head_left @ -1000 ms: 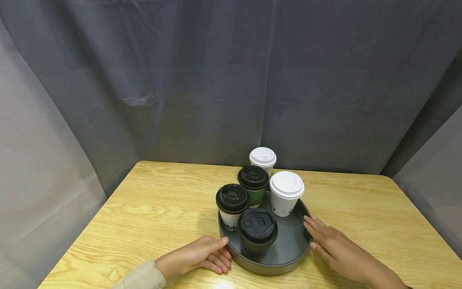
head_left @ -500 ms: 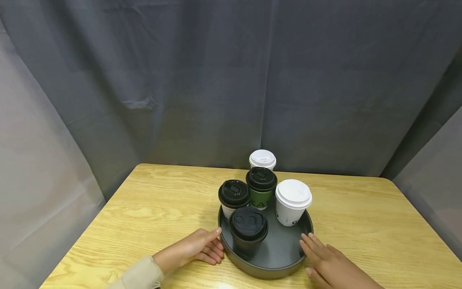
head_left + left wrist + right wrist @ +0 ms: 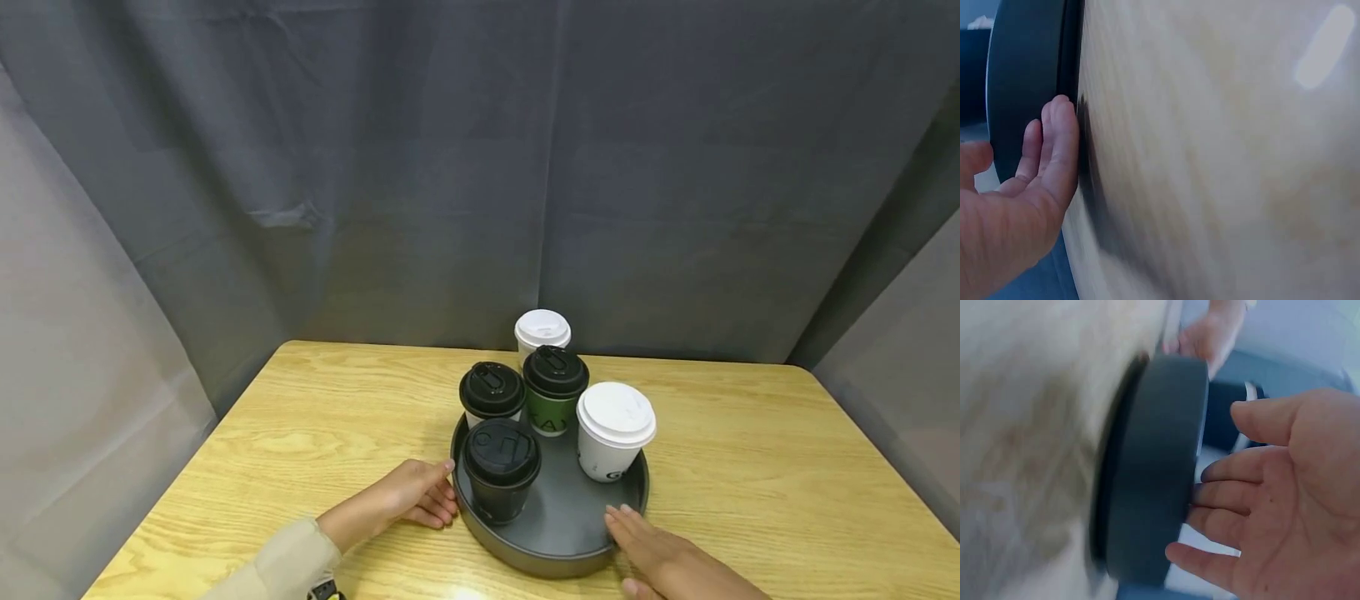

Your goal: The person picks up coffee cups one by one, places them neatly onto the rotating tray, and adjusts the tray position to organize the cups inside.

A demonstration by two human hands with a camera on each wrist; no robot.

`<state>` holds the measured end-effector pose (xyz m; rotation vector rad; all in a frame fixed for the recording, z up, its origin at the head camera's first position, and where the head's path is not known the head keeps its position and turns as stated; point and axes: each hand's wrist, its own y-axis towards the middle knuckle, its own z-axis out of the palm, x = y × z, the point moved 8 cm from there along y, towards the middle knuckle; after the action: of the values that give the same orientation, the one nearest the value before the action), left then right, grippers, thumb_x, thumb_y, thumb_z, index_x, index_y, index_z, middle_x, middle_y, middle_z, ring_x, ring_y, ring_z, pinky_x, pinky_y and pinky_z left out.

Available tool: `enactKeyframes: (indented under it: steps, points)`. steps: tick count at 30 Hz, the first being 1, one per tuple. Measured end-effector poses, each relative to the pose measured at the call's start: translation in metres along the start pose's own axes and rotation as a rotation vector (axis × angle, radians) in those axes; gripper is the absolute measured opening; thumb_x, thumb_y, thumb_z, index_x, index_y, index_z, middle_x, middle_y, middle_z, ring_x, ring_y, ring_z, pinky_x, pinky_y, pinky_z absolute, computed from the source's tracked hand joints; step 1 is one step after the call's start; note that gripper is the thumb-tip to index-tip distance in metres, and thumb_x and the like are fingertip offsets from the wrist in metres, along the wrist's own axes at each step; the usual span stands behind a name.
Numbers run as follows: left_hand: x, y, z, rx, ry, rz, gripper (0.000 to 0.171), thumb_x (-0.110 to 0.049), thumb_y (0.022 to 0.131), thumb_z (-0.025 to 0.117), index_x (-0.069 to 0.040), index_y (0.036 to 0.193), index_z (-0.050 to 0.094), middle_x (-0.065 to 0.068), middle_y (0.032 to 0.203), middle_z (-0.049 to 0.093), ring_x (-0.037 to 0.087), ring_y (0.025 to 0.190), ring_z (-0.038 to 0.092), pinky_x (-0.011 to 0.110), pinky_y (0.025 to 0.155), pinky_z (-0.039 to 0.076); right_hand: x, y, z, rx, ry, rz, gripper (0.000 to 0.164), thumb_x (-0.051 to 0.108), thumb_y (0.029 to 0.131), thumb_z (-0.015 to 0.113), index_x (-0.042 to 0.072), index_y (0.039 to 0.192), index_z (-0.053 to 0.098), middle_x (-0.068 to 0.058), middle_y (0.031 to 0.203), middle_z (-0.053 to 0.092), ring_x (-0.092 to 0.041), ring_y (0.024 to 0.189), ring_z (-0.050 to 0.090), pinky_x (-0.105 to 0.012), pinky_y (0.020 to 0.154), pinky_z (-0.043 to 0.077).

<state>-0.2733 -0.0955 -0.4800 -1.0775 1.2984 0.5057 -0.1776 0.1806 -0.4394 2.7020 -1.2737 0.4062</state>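
Note:
A round dark grey tray (image 3: 566, 517) holds several lidded paper coffee cups. A black cup (image 3: 501, 479) stands at its front left, with a black-lidded white cup (image 3: 491, 392) behind it. Further back is a green cup (image 3: 551, 408) with a black lid; at the right stands a white cup (image 3: 611, 433). My left hand (image 3: 401, 496) lies at the tray's left side, fingers along the outer wall (image 3: 1029, 69) and thumb at the rim. With extended fingers, my right hand (image 3: 663, 554) reaches the front right rim, palm facing the tray wall (image 3: 1157, 469).
Another white-lidded cup (image 3: 542, 329) stands behind the tray, partly hidden by the green cup. The wooden table (image 3: 337, 408) ends at a grey curtain (image 3: 420, 167) at the back, with pale cloth (image 3: 75, 375) at the left.
The tray has turned clockwise seen from above: the front black cup went left, the green cup right, the white cup right and nearer. My right hand moved nearer and left; my left moved slightly away.

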Motion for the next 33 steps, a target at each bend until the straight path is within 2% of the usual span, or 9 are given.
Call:
enactKeyframes:
  steps: [4, 7, 10, 13, 16, 19, 23, 28, 33]
  points:
    - [0.006, -0.014, 0.015, 0.072, -0.023, -0.012, 0.052, -0.042, 0.100, 0.045, 0.006, 0.094, 0.063, 0.007, 0.078, 0.067, 0.012, 0.065, 0.066, 0.027, 0.063, 0.059, -0.020, -0.007, -0.014, 0.009, 0.043, 0.133, 0.066, 0.044, 0.099, 0.047, -0.005, 0.142, 0.039, -0.022, 0.148, 0.037, -0.044, 0.133, 0.037, -0.058, 0.098, 0.043]
    - [0.008, -0.023, 0.031, 0.138, -0.039, -0.030, 0.051, -0.042, 0.100, 0.046, 0.007, 0.098, 0.063, 0.006, 0.078, 0.068, 0.011, 0.065, 0.066, 0.025, 0.063, 0.058, -0.034, -0.012, -0.025, -0.005, 0.059, 0.212, 0.069, 0.047, 0.097, 0.049, -0.002, 0.144, 0.037, -0.020, 0.151, 0.033, -0.042, 0.137, 0.031, -0.057, 0.103, 0.037]
    - [0.010, -0.028, 0.046, 0.189, -0.050, -0.043, 0.050, -0.041, 0.098, 0.049, 0.007, 0.101, 0.064, 0.005, 0.079, 0.069, 0.009, 0.065, 0.065, 0.023, 0.063, 0.058, -0.043, -0.013, -0.033, -0.071, 0.060, 0.224, 0.068, 0.046, 0.097, 0.049, 0.003, 0.147, 0.035, -0.016, 0.153, 0.030, -0.037, 0.140, 0.027, -0.028, 0.115, 0.024]
    - [0.011, -0.030, 0.058, 0.215, -0.059, -0.044, 0.051, -0.041, 0.098, 0.051, 0.008, 0.100, 0.064, 0.006, 0.079, 0.069, 0.009, 0.065, 0.066, 0.024, 0.063, 0.058, -0.044, -0.012, -0.040, -0.181, 0.000, 0.157, 0.062, 0.040, 0.098, 0.052, 0.006, 0.147, 0.036, -0.013, 0.153, 0.032, -0.020, 0.143, 0.020, -0.001, 0.104, 0.005]
    - [0.011, -0.030, 0.065, 0.225, -0.062, -0.040, 0.051, -0.041, 0.098, 0.050, 0.008, 0.099, 0.064, 0.007, 0.080, 0.069, 0.009, 0.065, 0.066, 0.024, 0.063, 0.058, -0.043, -0.011, -0.040, -0.257, -0.062, 0.099, 0.059, 0.033, 0.096, 0.058, 0.005, 0.145, 0.040, -0.013, 0.151, 0.036, -0.003, 0.142, 0.012, 0.003, 0.102, 0.001]
    - [0.011, -0.030, 0.066, 0.231, -0.066, -0.038, 0.051, -0.041, 0.099, 0.049, 0.009, 0.099, 0.064, 0.007, 0.080, 0.069, 0.009, 0.065, 0.066, 0.024, 0.063, 0.058, -0.044, -0.010, -0.037, -0.245, -0.111, 0.112, 0.058, 0.031, 0.095, 0.060, 0.005, 0.144, 0.042, -0.012, 0.150, 0.037, -0.006, 0.143, 0.015, -0.017, 0.114, 0.022]
    - [0.008, -0.031, 0.060, 0.220, -0.066, -0.037, 0.052, -0.041, 0.099, 0.048, 0.008, 0.100, 0.063, 0.007, 0.081, 0.070, 0.010, 0.066, 0.066, 0.025, 0.064, 0.058, -0.043, -0.011, -0.033, -0.213, -0.180, 0.123, 0.059, 0.032, 0.092, 0.063, 0.006, 0.142, 0.045, -0.009, 0.150, 0.040, -0.025, 0.138, 0.035, -0.049, 0.100, 0.044]
    - [0.006, -0.028, 0.046, 0.172, -0.045, -0.024, 0.051, -0.041, 0.100, 0.045, 0.008, 0.099, 0.062, 0.009, 0.082, 0.069, 0.012, 0.067, 0.066, 0.028, 0.066, 0.059, -0.032, -0.016, -0.025, -0.230, -0.263, 0.059, 0.065, 0.036, 0.087, 0.069, 0.003, 0.139, 0.048, -0.013, 0.145, 0.044, -0.033, 0.132, 0.042, -0.051, 0.090, 0.050]
    - [0.004, -0.020, 0.028, 0.086, -0.001, 0.001, 0.053, -0.041, 0.101, 0.044, 0.009, 0.097, 0.062, 0.011, 0.081, 0.068, 0.014, 0.066, 0.066, 0.030, 0.064, 0.060, -0.020, -0.018, -0.010, -0.153, -0.204, 0.061, 0.072, 0.046, 0.086, 0.066, 0.000, 0.138, 0.048, -0.020, 0.144, 0.043, -0.044, 0.125, 0.045, -0.058, 0.081, 0.051]
